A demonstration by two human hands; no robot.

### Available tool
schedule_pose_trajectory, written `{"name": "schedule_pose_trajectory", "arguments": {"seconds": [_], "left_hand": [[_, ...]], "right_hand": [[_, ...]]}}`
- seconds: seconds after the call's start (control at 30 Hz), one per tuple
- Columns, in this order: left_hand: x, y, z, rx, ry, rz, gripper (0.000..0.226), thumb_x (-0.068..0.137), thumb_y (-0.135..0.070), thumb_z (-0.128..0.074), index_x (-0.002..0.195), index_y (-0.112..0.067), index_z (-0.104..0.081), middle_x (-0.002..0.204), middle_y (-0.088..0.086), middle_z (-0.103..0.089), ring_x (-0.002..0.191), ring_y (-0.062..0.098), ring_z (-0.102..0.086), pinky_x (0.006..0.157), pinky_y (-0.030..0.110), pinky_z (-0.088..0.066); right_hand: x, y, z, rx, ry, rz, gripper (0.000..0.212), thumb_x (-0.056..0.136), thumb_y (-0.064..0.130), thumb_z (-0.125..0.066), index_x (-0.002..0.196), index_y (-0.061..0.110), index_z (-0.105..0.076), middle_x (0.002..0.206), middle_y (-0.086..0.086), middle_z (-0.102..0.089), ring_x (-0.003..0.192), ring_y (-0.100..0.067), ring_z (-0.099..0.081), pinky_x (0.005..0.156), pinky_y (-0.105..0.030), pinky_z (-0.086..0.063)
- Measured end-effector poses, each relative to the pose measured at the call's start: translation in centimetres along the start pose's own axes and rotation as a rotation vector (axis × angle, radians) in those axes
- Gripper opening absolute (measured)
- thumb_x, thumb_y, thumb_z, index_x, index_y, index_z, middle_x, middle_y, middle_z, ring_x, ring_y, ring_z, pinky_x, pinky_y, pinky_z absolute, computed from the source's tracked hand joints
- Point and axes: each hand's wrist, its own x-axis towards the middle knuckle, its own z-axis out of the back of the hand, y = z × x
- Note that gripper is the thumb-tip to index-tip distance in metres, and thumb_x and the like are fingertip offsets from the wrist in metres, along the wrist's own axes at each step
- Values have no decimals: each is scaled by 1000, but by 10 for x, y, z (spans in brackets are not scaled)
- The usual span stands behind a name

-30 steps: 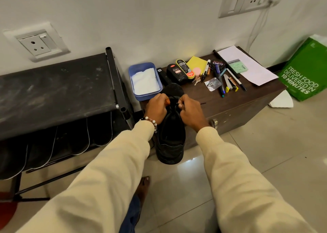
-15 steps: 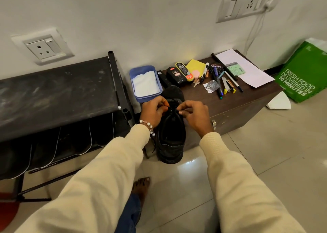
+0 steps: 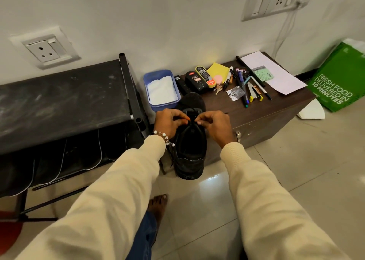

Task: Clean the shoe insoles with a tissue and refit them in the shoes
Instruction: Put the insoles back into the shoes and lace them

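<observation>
Matt black shoe against glossy tile and dark wood-grain tabletop

The black shoe (image 3: 188, 151) under both grips is looking matt and faintly textured, its laces thin cord. Beyond the grips, the tabletop (image 3: 276, 109) is showing a dark wood-grain finish with a small metal latch (image 3: 238, 136) on its front; the blue tub (image 3: 150, 93) on it is looking like smooth plastic, holding soft white tissue (image 3: 162, 90). The shoe-polish bottles (image 3: 199, 78) are gleaming glossy. Left of the grips, the black rack top (image 3: 59, 101) is appearing dull and dusty. The floor (image 3: 296, 170) is shining as polished tile. The cream sleeves (image 3: 266, 200) are looking like soft knit cloth.
</observation>
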Motion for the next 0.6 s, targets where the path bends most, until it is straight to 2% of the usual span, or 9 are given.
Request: {"name": "schedule_pose_trajectory", "arguments": {"seconds": [0.07,0.13,0.2,0.27,0.43,0.53,0.6], "left_hand": [[-1,0,-2,6,-4,4,14,79,-3,-73,91,-9,-77,93,4,-74,87,10,-64,88,15,-45],[-1,0,-3,7,-6,15,15,80,-3,-72,92,-10,-77,94,4,-73,88,10,-64,91,20,-46],[-1,0,-6,12,-24,29,14,82,-4,-70,93,-10,-76,95,4,-73,89,11,-64,91,20,-45],[-1,0,-8,-5,-66,42,13,84,-3,-68,93,-9,-75,93,4,-73,88,12,-65,90,21,-47],[-4,0,-10,-37,-98,79,13,85,-3,-66,92,-10,-75,89,0,-71,84,9,-63,88,19,-47],[-4,0,-11,-32,-93,91,13,85,-4,-66,92,-10,-75,89,0,-72,83,10,-64,87,20,-47],[-4,1,-13,-35,-94,105,12,85,-6,-68,93,-11,-75,89,0,-73,81,8,-63,86,18,-47]], "right_hand": [[3,0,-3,-164,30,81,12,88,7,-61,94,11,-71,90,0,-58,88,-13,-52,81,-22,-40],[6,1,-8,-282,67,121,13,90,5,-52,87,15,-59,92,-4,-54,89,-19,-49,73,-24,-33],[7,3,-11,-290,85,94,17,88,0,-45,83,16,-47,93,-6,-52,88,-21,-46,70,-26,-31],[7,7,-13,-238,56,64,18,84,-4,-43,83,14,-44,91,-6,-51,84,-19,-46,69,-28,-34],[5,7,-10,-121,42,55,17,84,-7,-44,85,9,-48,91,-8,-55,82,-20,-49,72,-28,-36],[5,-2,1,-34,87,61,11,88,3,-58,94,11,-63,97,-4,-65,90,-16,-58,84,-26,-45],[2,-6,5,5,77,60,15,86,7,-64,99,13,-70,99,-3,-69,92,-12,-60,89,-21,-44]]}}
